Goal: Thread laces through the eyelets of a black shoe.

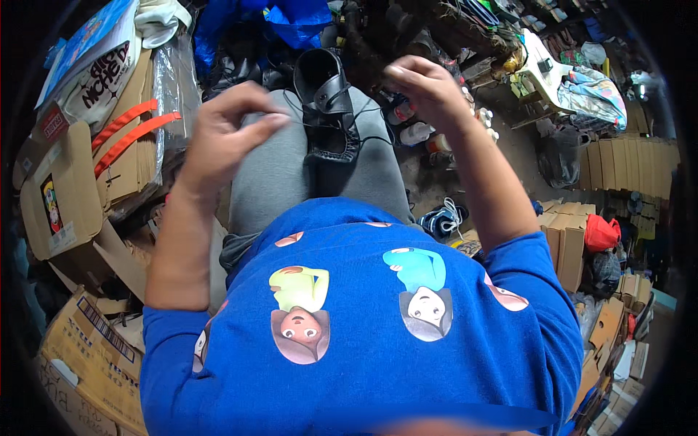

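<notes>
A blue shirt (356,320) printed with cartoon figures takes up most of what I get from the head camera. Cardboard boxes (69,174) crowd the left side. Next largest are the grey trousers (265,178), the thighs side by side and stretching away from the torso.

The left hand (229,134) hovers over the outer side of the left thigh, blurred. I see its thumb reaching inward and the fingers bent above it; I cannot tell whether the tips close on a lace. The right hand (432,91) is raised beyond the right knee, on the other side. Its thumb and forefinger look close together, pointing inward, but I cannot tell whether they meet or pinch anything.

Between the hands, the black shoe (331,103) rests on the lap near the knees, straddling the gap between the thighs. Its long axis runs nearly in line with the thighs, away from the torso. I read the rounded collar opening at the far end, and the stitched end points back at the wearer.

A blue plastic bag (298,25) lies past the knees. Smaller are the white bottle (416,133) to the right of the right knee and a shoe with white laces (443,218) beside the right hip. Thinnest are the black laces (374,138), which spread to both sides of the black shoe, one looping over the right thigh.
</notes>
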Demonstrator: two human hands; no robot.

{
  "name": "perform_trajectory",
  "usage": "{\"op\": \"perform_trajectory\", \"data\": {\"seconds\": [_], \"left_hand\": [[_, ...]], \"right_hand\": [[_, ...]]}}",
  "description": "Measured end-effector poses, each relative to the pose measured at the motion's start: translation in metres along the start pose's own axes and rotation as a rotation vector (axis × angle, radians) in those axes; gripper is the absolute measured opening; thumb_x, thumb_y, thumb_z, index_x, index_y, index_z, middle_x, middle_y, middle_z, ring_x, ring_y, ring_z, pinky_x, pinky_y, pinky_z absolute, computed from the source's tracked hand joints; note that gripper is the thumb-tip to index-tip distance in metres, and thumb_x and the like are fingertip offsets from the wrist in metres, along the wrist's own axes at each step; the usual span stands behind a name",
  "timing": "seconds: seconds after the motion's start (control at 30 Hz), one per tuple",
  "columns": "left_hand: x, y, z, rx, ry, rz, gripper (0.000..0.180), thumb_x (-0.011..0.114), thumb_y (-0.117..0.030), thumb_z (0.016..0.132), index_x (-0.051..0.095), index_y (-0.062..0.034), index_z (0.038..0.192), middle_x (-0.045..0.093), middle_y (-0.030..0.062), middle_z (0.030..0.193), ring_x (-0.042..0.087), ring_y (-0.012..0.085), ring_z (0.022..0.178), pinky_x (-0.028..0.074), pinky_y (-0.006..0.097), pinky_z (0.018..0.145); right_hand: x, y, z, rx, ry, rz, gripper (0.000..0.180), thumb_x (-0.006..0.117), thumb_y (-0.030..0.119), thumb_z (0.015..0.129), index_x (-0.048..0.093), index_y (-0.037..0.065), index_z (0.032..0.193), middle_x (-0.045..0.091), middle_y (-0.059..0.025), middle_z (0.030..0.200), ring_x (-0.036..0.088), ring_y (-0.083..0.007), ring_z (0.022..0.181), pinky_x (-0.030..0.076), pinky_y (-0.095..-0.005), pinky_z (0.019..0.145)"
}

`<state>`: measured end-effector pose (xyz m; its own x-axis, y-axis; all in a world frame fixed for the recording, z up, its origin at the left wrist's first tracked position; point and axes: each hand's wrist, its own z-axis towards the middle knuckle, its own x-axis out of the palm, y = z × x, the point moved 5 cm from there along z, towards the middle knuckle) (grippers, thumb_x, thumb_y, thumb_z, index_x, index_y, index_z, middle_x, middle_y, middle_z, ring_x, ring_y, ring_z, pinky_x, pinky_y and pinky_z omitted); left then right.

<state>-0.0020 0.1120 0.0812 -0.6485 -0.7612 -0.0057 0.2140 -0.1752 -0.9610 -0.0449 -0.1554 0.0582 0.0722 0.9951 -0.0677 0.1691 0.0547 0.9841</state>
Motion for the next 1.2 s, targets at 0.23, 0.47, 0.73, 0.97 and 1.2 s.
{"op": "perform_trajectory", "data": {"seconds": [0.23,0.47,0.73,0.97,1.2], "left_hand": [[0.044,0.027,-0.027,-0.270,0.453,0.285,0.013,0.061,-0.016,0.086,0.059,-0.0035,0.086,0.060,0.0067,0.079,0.057,0.0184,0.074,0.046,0.031,0.066],[-0.176,-0.013,-0.105,-0.364,-0.226,1.205,0.013,0.064,-0.007,0.078,0.064,0.0015,0.088,0.059,0.0133,0.084,0.059,0.0272,0.077,0.047,0.034,0.070],[-0.085,-0.003,-0.048,-0.230,-0.101,1.087,0.019,0.063,-0.010,0.080,0.066,-0.0028,0.097,0.060,0.0119,0.088,0.059,0.0262,0.085,0.046,0.034,0.077],[0.038,0.081,0.026,0.030,0.250,0.900,0.039,0.071,-0.024,0.074,0.064,-0.0041,0.107,0.057,0.0120,0.115,0.058,0.0303,0.101,0.047,0.037,0.087],[0.041,0.125,0.046,-0.312,0.279,0.391,0.057,0.077,-0.021,0.068,0.055,-0.0041,0.118,0.051,0.0130,0.130,0.053,0.0256,0.115,0.042,0.034,0.095]], "right_hand": [[0.073,-0.005,-0.019,-0.012,0.638,-0.315,0.019,0.064,0.021,0.087,0.060,0.003,0.083,0.058,0.0007,0.078,0.051,-0.0070,0.075,0.042,-0.0238,0.070],[-0.123,-0.065,-0.066,0.139,0.075,-1.100,0.021,0.062,0.010,0.074,0.066,0.004,0.094,0.064,-0.0120,0.087,0.062,-0.0268,0.080,0.049,-0.0352,0.076],[-0.145,-0.080,-0.082,0.321,-0.037,-1.035,0.017,0.068,0.011,0.077,0.069,0.003,0.093,0.066,-0.0094,0.089,0.062,-0.0176,0.079,0.050,-0.0310,0.073],[0.014,-0.037,-0.003,-0.111,0.215,-0.550,0.014,0.067,0.002,0.076,0.068,0.005,0.089,0.060,-0.0038,0.087,0.059,-0.0124,0.082,0.048,-0.0256,0.075],[0.015,-0.052,0.010,-0.129,0.345,-0.590,0.012,0.066,0.000,0.077,0.068,0.006,0.086,0.056,-0.0013,0.085,0.056,-0.0117,0.082,0.046,-0.0254,0.074]]}}
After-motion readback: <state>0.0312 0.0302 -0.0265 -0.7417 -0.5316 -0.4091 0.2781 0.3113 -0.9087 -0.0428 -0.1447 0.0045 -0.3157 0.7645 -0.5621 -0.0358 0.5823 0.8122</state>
